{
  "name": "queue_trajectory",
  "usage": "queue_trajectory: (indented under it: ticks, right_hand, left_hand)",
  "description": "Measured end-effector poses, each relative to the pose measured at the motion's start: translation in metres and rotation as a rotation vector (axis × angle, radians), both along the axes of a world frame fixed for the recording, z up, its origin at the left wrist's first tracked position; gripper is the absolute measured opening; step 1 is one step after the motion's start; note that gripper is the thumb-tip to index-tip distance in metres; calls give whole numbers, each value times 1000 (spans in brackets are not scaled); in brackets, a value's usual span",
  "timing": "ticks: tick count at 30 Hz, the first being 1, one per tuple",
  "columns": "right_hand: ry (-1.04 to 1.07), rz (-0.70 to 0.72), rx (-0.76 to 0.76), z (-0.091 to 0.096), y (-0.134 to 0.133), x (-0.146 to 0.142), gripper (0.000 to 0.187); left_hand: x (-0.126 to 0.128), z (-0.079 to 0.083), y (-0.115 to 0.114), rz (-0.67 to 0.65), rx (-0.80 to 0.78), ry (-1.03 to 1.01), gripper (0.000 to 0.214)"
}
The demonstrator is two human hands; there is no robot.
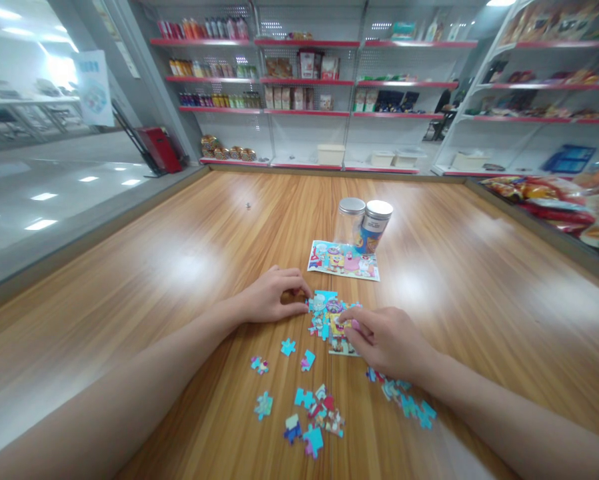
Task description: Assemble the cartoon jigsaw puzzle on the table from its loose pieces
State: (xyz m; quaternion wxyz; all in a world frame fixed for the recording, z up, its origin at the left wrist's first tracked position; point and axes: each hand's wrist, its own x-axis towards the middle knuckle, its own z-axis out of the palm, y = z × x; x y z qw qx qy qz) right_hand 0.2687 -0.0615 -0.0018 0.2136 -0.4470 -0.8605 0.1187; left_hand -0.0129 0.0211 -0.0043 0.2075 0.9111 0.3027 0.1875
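A partly joined jigsaw puzzle in blue and bright cartoon colours lies on the wooden table. My left hand rests at its left edge, fingertips touching the pieces. My right hand covers its right side, fingers curled down on it. Whether either hand pinches a piece is hidden. Loose jigsaw pieces are scattered nearer me, with a small cluster below my right hand. Beyond the puzzle lie a cartoon picture card, a clear jar with a silver lid and a blue printed canister.
The wooden table has a dark rim along its left and far sides. Bags of snacks lie beyond the right edge. White shelves with red edges hold packaged goods behind the table. A red case stands on the floor at the far left.
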Motion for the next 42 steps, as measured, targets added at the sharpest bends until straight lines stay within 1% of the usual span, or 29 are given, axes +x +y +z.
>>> queue_trajectory:
  ticks: [18,26,29,34,39,42]
  right_hand:
    - [-14,-9,-24,1,1,0,20]
    - [-7,3,-26,0,-1,0,21]
    - [38,18,-4,-1,-1,1,20]
    - [119,-30,114,-3,0,3,22]
    - [84,-21,99,-4,0,3,20]
    - [87,-21,92,-4,0,2,19]
  left_hand:
    - [-1,1,1,-17,9,14,23]
    - [0,1,-1,-46,37,15,26]
    - [1,0,-2,-84,62,5,22]
    - [0,-2,-1,-99,71,7,23]
    - [-2,-3,0,-115,103,12,27]
    - [-1,-2,-3,-142,143,-35,30]
